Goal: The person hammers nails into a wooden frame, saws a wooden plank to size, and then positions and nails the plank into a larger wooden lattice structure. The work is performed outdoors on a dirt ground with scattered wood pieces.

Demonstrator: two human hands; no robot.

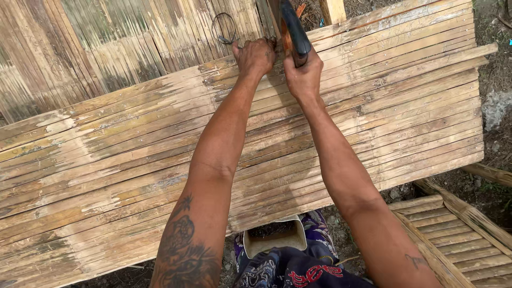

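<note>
A dark-handled tool (295, 29) stands at the far edge of a bamboo slat panel (133, 154), its smooth black grip running up and slightly left out of the top of the picture, so its long axis lies nearly upright in the view, and its working end is hidden behind the hands. The right hand (304, 74) is wrapped around the lower part of the grip, fingers curled tight on it. The left hand (256, 56) sits just beside it, fingers bent over the panel's far edge and pressing the slats; whether it pinches anything small cannot be told. The panel's weathered, pale-brown slats run left to right, rising a little toward the right. A loop of thin wire (224, 28) lies just beyond the left hand on a second bamboo mat (80, 42).
</note>
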